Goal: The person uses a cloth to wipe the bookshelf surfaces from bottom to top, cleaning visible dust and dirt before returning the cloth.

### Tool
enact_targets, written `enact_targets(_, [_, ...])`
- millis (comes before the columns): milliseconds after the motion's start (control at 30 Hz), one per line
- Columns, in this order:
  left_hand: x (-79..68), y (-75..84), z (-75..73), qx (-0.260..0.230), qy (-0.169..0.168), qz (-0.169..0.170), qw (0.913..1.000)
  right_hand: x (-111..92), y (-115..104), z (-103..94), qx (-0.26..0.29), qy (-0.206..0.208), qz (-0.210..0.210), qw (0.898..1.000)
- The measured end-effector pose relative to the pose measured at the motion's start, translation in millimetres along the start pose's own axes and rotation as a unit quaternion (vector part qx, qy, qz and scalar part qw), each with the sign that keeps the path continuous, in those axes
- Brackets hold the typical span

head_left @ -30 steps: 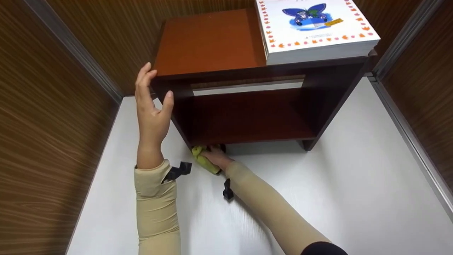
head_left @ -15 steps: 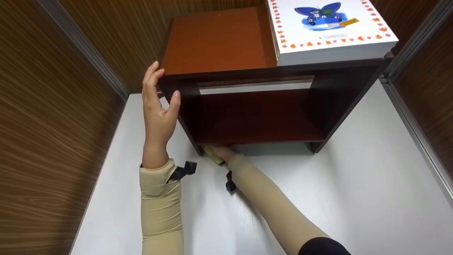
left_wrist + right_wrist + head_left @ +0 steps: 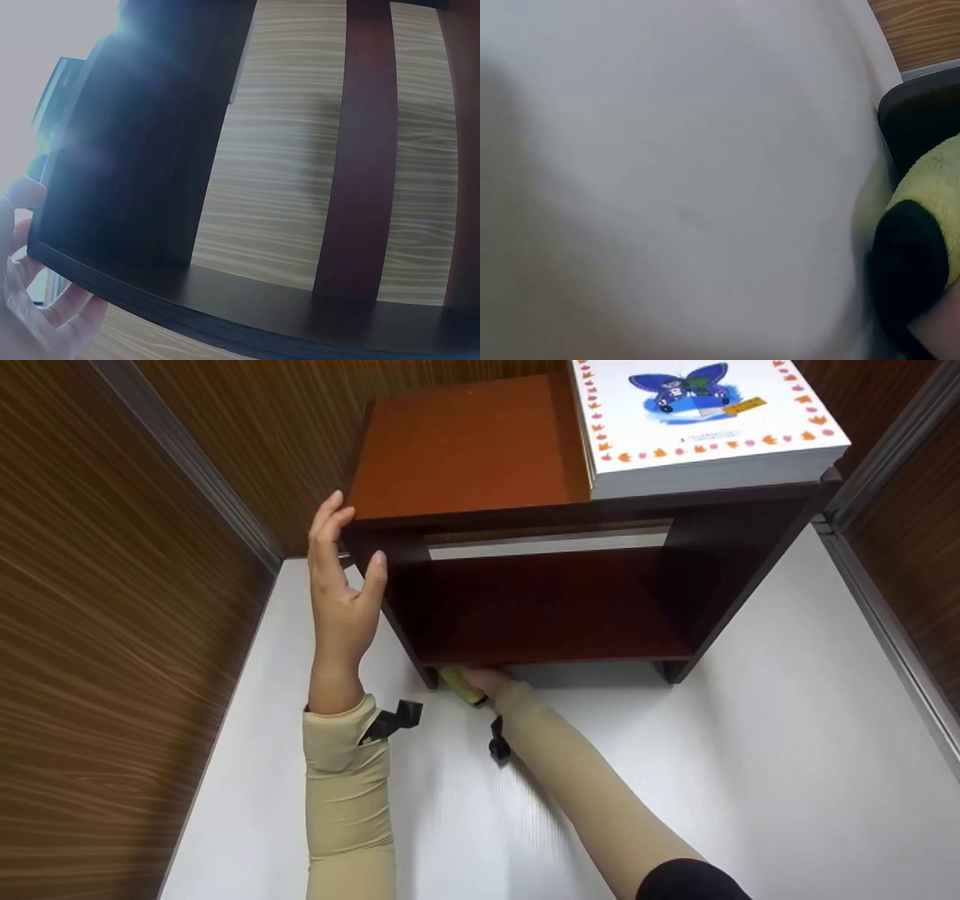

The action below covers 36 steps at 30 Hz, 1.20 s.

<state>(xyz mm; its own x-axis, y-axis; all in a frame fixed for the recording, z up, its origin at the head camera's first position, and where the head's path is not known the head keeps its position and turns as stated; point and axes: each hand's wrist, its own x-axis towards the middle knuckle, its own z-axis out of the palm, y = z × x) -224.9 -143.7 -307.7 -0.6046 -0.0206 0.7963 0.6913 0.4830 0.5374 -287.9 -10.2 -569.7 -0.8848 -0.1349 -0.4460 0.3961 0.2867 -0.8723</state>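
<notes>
The yellow-green cloth slants toward me from under the lower shelf, just left of my right hand, the nearer grip, too hidden to tell if it pinches, while my left hand is spread by the shelf unit.

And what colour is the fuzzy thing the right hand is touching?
The fuzzy thing is yellow-green with a black part; the right wrist view shows it best.

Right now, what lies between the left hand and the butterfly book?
In the head view, only a bare stretch of the shelf's reddish-brown top separates the left hand from the book.
</notes>
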Motion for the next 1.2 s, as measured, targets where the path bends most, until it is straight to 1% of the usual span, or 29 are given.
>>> enact_targets(100, [-0.1, 0.5, 0.4, -0.007, -0.003, -0.006, 0.9999, 0.0, 2.8, -3.6, -0.02, 0.005, -0.024, 0.999])
enact_targets(167, [0.2, 0.6, 0.6, -0.009, -0.002, -0.007, 0.9999, -0.9, 4.4, -5.4, -0.005, -0.01, -0.034, 0.999])
enact_targets(233, [0.0, 0.8, 0.8, -0.01, -0.001, -0.008, 0.9999, -2.2, 6.3, -6.6, 0.023, -0.03, -0.033, 0.999])
enact_targets(267, [0.1, 0.6, 0.6, -0.01, 0.001, -0.008, 0.9999, -1.9, 7.2, -6.6, 0.036, -0.046, -0.04, 0.997])
enact_targets(367, [0.3, 0.3, 0.7, -0.011, 0.003, -0.011, 0.9999, -1.3, 10.0, -7.0, 0.066, -0.085, -0.038, 0.994])
enact_targets(467, [0.6, 0.6, 0.9, -0.01, 0.002, -0.011, 0.9999, -1.4, 12.0, -8.1, 0.096, -0.115, -0.018, 0.989])
enact_targets(533, [0.5, 0.8, 1.1, -0.008, 0.001, -0.01, 0.9999, -2.5, 12.2, -9.6, 0.107, -0.123, -0.003, 0.987])
enact_targets(600, [0.3, 1.2, 1.2, -0.008, 0.0, -0.01, 0.9999, -4.0, 11.6, -11.1, 0.112, -0.125, 0.004, 0.986])
enact_targets(667, [0.1, 1.4, 1.3, -0.01, 0.0, -0.011, 0.9999, -5.5, 10.9, -11.9, 0.114, -0.121, 0.001, 0.986])
enact_targets(767, [-0.3, 1.8, 1.4, -0.014, 0.001, -0.012, 0.9998, -7.1, 10.2, -12.1, 0.091, -0.102, -0.001, 0.991])
enact_targets(867, [0.0, 1.6, 1.5, -0.014, 0.003, -0.011, 0.9998, -7.4, 9.1, -10.9, 0.061, -0.089, 0.007, 0.994])
enact_targets(967, [0.5, 1.5, 1.5, -0.013, 0.004, -0.011, 0.9999, -6.0, 8.3, -9.1, 0.046, -0.096, 0.004, 0.994])
enact_targets(1100, [0.4, 1.8, 1.5, -0.013, 0.001, -0.013, 0.9998, -5.0, 7.2, -7.4, 0.048, -0.109, 0.002, 0.993])
enact_targets(1200, [0.2, 2.3, 1.2, -0.014, 0.0, -0.014, 0.9998, -6.3, 6.3, -6.9, 0.048, -0.098, 0.01, 0.994])
